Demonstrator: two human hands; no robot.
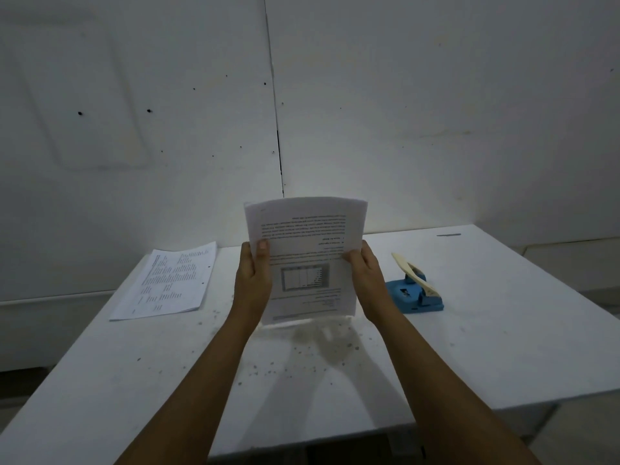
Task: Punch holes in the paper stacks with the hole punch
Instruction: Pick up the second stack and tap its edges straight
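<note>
Held stack: upright, bottom edge at the table, print upside down — text too blurred to read.
Left hand: closed on stack's left edge, thumb in front.
Right hand: closed on right edge; fingers hidden behind.
Hole punch: blue, cream lever up, just right of the hands.
Second stack: flat, far left — two holes showing.

Upright paper stack between left hand and right hand, lower edge at table. Second stack flat, left of left hand. Hole punch just right of right hand.
</note>
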